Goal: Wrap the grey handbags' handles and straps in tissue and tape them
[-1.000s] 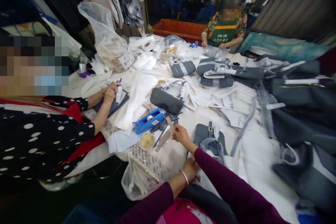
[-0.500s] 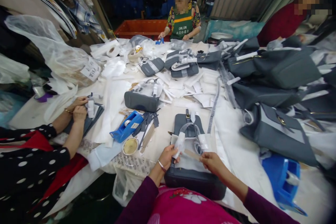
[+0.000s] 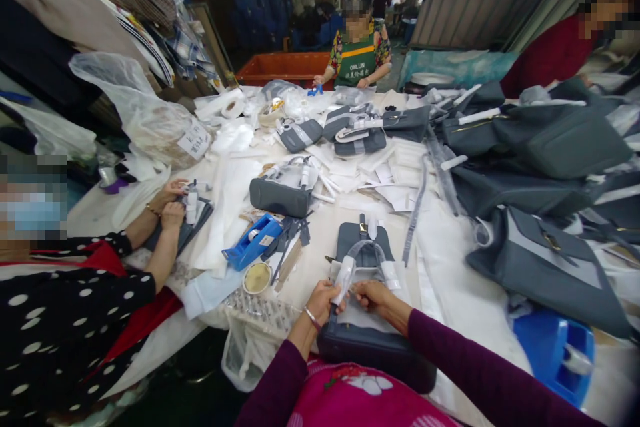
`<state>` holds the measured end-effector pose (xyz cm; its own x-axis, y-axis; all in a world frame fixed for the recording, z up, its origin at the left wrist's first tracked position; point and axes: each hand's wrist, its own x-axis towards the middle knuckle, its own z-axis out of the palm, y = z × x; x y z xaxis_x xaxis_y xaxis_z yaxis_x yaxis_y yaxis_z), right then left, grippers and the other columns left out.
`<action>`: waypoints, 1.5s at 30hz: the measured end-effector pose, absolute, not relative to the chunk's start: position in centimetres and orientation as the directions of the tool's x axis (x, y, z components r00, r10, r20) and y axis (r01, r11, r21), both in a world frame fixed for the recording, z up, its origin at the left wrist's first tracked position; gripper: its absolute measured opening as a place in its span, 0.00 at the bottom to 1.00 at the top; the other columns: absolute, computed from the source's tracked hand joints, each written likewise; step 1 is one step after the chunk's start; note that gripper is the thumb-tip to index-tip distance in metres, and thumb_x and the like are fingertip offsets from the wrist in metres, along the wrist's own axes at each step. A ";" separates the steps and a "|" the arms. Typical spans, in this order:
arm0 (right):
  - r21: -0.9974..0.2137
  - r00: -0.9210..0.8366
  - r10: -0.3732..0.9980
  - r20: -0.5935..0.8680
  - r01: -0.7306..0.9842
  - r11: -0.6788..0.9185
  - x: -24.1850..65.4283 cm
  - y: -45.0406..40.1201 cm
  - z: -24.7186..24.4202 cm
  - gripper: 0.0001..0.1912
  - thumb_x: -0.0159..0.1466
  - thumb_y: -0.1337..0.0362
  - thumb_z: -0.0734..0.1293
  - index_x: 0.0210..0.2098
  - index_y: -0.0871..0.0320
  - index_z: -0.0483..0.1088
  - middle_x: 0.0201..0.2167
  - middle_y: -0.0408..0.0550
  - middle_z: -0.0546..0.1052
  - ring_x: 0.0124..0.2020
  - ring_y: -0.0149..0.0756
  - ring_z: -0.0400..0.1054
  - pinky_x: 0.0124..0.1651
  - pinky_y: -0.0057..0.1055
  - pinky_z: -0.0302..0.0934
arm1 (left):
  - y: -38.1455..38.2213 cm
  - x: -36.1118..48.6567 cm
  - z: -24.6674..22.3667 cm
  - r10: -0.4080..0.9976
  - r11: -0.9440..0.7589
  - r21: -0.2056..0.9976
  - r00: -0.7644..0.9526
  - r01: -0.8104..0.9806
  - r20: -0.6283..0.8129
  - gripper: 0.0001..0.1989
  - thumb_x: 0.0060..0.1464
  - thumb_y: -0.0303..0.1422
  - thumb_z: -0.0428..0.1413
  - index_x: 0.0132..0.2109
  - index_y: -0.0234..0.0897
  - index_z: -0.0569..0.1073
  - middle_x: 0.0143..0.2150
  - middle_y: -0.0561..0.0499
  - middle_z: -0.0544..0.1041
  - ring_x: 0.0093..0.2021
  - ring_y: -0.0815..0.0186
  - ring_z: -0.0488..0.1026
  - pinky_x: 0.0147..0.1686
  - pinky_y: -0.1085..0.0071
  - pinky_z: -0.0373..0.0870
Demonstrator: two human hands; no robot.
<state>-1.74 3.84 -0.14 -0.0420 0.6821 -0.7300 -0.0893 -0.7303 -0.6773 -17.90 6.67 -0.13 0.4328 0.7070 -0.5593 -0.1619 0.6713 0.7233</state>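
A dark grey handbag [image 3: 375, 357] lies in front of me, with its flap [image 3: 375, 243] spread away from me and white wrapping over its middle. Its arched handle [image 3: 367, 248] is covered in clear plastic, with white wrap at both ends. My left hand [image 3: 323, 300] is closed around the handle's left wrapped end [image 3: 344, 278]. Close beside that end, the fingers of my right hand [image 3: 373, 296] are pinched together. What they hold, if anything, is hidden.
Left of the bag are a blue tape dispenser [image 3: 254, 240], a round tin [image 3: 257, 277] and grey strips. Another blue dispenser [image 3: 557, 353] stands at right, near piled grey bags [image 3: 540, 127]. A co-worker's hands [image 3: 173, 207] handle a dark piece at left; another person stands across the table.
My right hand has moved left to the handle's left end. The tan strip that stretched between my hands no longer shows. The whole view has shifted slightly.
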 end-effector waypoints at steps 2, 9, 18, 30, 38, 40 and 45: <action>-0.665 -0.114 0.671 -0.732 -0.091 -0.741 -2.0 4.6 -0.3 0.03 0.47 0.67 0.60 0.18 0.59 0.62 0.12 0.35 0.60 0.11 0.21 0.47 0.17 0.21 0.46 | 6.7 -18.1 -0.2 0.704 0.672 0.723 0.443 -0.161 -0.556 0.25 0.39 0.44 0.64 0.36 0.35 0.60 0.22 0.52 0.73 0.15 0.71 0.66 0.15 0.75 0.53; -0.745 -0.160 0.741 -0.652 -0.047 -0.666 -2.0 4.9 0.1 0.05 0.47 0.67 0.61 0.17 0.59 0.62 0.12 0.37 0.61 0.12 0.21 0.47 0.17 0.22 0.42 | 6.5 -18.2 0.0 0.708 0.646 0.752 0.469 -0.129 -0.528 0.20 0.41 0.44 0.62 0.32 0.33 0.65 0.23 0.50 0.74 0.15 0.71 0.67 0.15 0.75 0.54; -0.954 -0.048 0.981 -0.189 0.247 -0.172 0.7 1.0 -0.1 0.22 0.46 0.73 0.62 0.42 0.56 0.65 0.28 0.41 0.72 0.29 0.34 0.68 0.31 0.30 0.63 | 6.0 -18.1 0.0 0.733 0.616 0.783 0.426 -0.086 -0.529 0.20 0.40 0.45 0.61 0.29 0.32 0.67 0.17 0.53 0.70 0.14 0.72 0.64 0.16 0.75 0.54; -0.581 -0.470 0.879 0.073 0.697 0.421 -1.9 7.1 3.9 0.11 0.61 0.74 0.58 0.30 0.59 0.70 0.31 0.46 0.70 0.30 0.30 0.64 0.33 0.25 0.55 | 5.6 -17.5 0.9 0.767 0.564 0.824 0.403 -0.053 -0.499 0.19 0.42 0.46 0.59 0.28 0.31 0.70 0.17 0.52 0.70 0.13 0.71 0.64 0.15 0.74 0.56; -0.483 -0.487 0.850 -0.199 0.804 0.347 -3.2 9.9 3.9 0.08 0.58 0.73 0.61 0.29 0.61 0.71 0.33 0.48 0.73 0.32 0.31 0.66 0.33 0.25 0.53 | 5.3 -17.2 0.4 0.808 0.525 0.849 0.353 -0.069 -0.471 0.16 0.43 0.43 0.57 0.27 0.31 0.70 0.15 0.53 0.69 0.12 0.71 0.63 0.13 0.75 0.52; -0.454 -0.470 0.850 -0.238 0.828 0.330 -3.4 10.1 4.0 0.07 0.57 0.73 0.62 0.29 0.61 0.71 0.33 0.48 0.74 0.32 0.31 0.67 0.33 0.25 0.52 | 5.3 -17.1 0.3 0.813 0.522 0.850 0.344 -0.071 -0.470 0.17 0.44 0.44 0.57 0.28 0.31 0.71 0.19 0.51 0.72 0.12 0.71 0.63 0.13 0.75 0.52; -0.384 -0.430 0.836 -0.342 0.875 0.294 -3.9 10.5 4.4 0.08 0.55 0.75 0.62 0.31 0.62 0.71 0.36 0.51 0.75 0.35 0.33 0.68 0.33 0.25 0.52 | 5.3 -16.7 0.0 0.817 0.537 0.842 0.284 -0.060 -0.501 0.19 0.43 0.46 0.59 0.27 0.31 0.70 0.20 0.51 0.72 0.11 0.73 0.62 0.12 0.75 0.50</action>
